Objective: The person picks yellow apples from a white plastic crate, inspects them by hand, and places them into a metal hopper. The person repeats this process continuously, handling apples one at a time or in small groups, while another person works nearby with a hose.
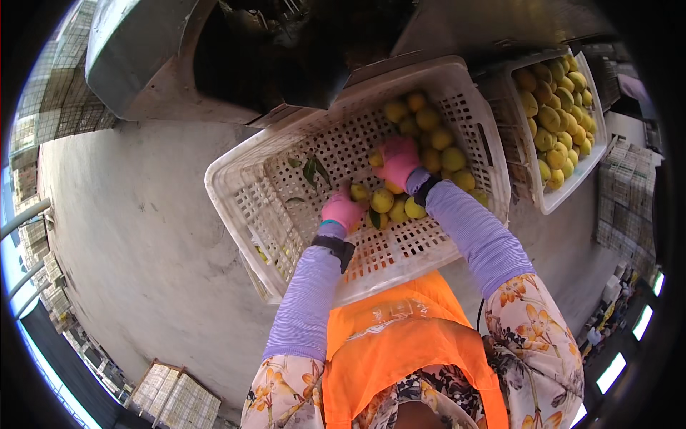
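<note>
A white perforated plastic crate (222, 177) stands before me, with yellow fruit, seemingly peaches (442, 138), gathered along its right side and front middle. My left hand (342, 209), in a pink glove, reaches inside and has its fingers around a yellow fruit (359, 192). Farther back, my right hand (398, 161), gloved alike, is curled over another fruit (375, 158) among the pile; its fingertips are partly hidden. Green leaves (310, 171) lie on the crate's bare left floor, and one leaf (374, 218) rests against fruit near my left hand.
A second white crate (563, 198), heaped with yellow fruit, stands to the right. Beyond the crate is a metal machine (144, 80) with a dark opening. Stacked crates (174, 394) stand on the concrete floor (144, 230) behind left, with more stacks (626, 198) at right.
</note>
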A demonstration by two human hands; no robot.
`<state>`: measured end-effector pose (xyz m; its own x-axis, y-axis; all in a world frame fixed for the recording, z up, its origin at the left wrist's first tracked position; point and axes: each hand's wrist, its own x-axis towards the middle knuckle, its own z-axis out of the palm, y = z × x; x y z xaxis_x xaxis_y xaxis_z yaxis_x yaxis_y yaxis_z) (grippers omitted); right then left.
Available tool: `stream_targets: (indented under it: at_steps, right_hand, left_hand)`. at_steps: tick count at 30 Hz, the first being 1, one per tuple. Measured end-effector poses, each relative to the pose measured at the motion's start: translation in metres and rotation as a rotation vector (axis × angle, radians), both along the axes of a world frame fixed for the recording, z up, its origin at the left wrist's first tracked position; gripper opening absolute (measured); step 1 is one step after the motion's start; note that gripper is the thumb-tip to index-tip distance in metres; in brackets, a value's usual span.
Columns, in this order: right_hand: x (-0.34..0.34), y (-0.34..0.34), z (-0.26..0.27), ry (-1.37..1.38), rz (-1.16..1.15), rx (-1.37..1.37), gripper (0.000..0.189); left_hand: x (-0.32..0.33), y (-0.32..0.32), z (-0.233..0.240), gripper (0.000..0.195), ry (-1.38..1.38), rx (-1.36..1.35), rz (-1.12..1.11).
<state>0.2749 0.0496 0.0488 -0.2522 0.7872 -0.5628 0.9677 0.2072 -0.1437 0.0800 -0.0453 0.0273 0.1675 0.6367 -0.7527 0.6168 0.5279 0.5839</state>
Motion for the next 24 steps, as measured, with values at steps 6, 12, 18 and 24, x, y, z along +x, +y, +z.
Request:
stream_targets:
  at_steps: [6,12,18,24]
  right_hand:
    - [-0.009,-0.040,0.195,0.881,-0.363,0.120,0.089]
    - [-0.036,-0.037,0.285,1.024,-0.548,0.275,0.088]
    - [-0.068,0.042,0.240,0.627,-0.186,1.022,0.080]
    - [-0.103,0.117,0.205,0.525,-0.317,1.042,0.083]
  left_hand:
    - [-0.033,0.009,0.184,0.059,-0.919,-0.012,0.750]
    - [-0.033,0.017,0.272,0.080,-0.858,0.295,0.725]
    - [-0.046,0.013,0.279,0.082,0.105,1.069,0.285]
    - [-0.053,0.024,0.277,0.079,0.359,1.255,0.176]
